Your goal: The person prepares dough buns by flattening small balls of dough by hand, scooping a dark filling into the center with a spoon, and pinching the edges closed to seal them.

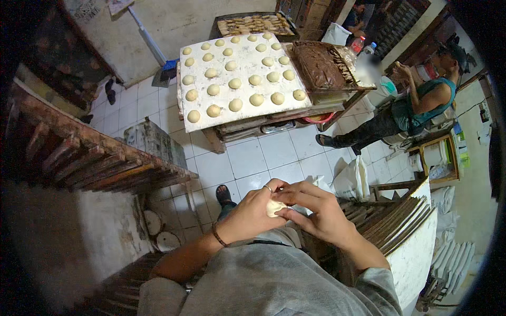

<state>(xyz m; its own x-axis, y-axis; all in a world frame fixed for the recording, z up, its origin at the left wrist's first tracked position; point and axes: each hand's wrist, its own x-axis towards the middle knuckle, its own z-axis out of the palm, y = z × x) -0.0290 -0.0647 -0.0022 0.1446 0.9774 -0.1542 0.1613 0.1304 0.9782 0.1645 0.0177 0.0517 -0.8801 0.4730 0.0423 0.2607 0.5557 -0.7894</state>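
— Pale, soft lump of dough (274,207) sits pinched between both my hands, held over my lap. What step do you read?

— Shaping, I judge. Your left hand (252,213) cups it, grip closed on it; your right hand (316,210) nips its edge with the fingertips.

— And next?

— Probably a gentle set-down on the white floured board (211,113) of round dough balls (235,83) ahead, on the wooden surface.

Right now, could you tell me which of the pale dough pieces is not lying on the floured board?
The dough piece pinched between the left hand and right hand; all others sit in rows on the floured board.
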